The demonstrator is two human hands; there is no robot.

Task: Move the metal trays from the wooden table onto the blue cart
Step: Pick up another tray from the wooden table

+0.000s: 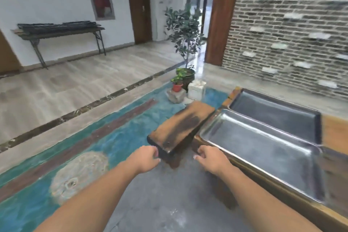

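Two empty metal trays lie side by side on the wooden table at the right. The near tray is shiny, and the far tray behind it looks darker. My left hand and my right hand are stretched out in front of me over the floor, fingers loosely curled in, with nothing in them. My right hand is just left of the near tray's corner and does not touch it. My left hand is at the near end of a wooden bench. No blue cart is in view.
The bench stands along the table's left side. Beyond it are potted plants, a small red pot and stone blocks. A blue-green rug covers the floor at the left. A brick wall rises behind the table.
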